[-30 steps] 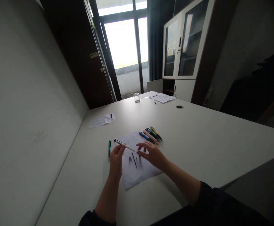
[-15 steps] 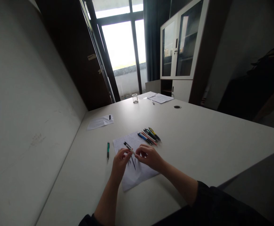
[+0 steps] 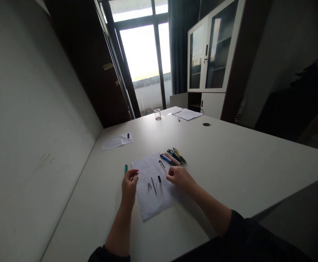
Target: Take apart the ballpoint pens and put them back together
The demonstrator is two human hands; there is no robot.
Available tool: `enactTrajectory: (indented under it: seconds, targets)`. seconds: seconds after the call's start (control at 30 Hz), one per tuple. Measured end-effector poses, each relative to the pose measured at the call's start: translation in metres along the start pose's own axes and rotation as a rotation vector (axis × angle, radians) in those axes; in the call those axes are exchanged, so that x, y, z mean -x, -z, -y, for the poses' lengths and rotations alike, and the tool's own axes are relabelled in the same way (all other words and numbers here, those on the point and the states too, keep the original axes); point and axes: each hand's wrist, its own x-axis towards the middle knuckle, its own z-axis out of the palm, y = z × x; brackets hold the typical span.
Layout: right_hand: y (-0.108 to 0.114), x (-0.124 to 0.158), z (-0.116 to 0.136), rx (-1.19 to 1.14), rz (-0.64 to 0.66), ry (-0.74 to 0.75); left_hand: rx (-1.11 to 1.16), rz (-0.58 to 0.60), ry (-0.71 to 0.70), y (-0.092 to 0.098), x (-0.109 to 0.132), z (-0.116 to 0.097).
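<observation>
White pen [image 3: 162, 166] shifted from both grips to my right grip [image 3: 181, 177] alone, clamped near one end. Left grip [image 3: 129, 183] empty, fingers slightly apart, green pen [image 3: 126, 167] just beyond; I have it free. Refill [image 3: 154, 186], dark piece [image 3: 159, 179] between grips, on paper [image 3: 151, 208].

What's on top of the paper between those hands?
A thin dark rod, a short black cylinder and small grey pieces lie on the white paper sheet. Whatever the right hand covers can't be seen.

The white pen [image 3: 163, 167] looks smooth plastic, the sheet [image 3: 151, 208] matt paper.
</observation>
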Motion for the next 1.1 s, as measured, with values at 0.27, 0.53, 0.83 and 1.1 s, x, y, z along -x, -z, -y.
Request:
enactTrajectory:
  seconds: [0.27,0.53,0.83,1.1]
  targets:
    - [-0.001,0.002,-0.002,0.167,0.094,-0.019,-0.045,-0.075,0.013,0.015,-0.007,0.011]
    - [0.001,0.002,-0.002,0.17,0.073,0.005,-0.129,-0.138,0.054,0.043,-0.01,0.016]
    - [0.004,0.001,0.002,0.159,-0.034,0.06,-0.384,-0.167,0.093,0.085,-0.009,0.025]
    - [0.001,0.001,0.001,0.219,-0.044,0.104,-0.631,-0.107,0.096,0.108,-0.006,0.027]
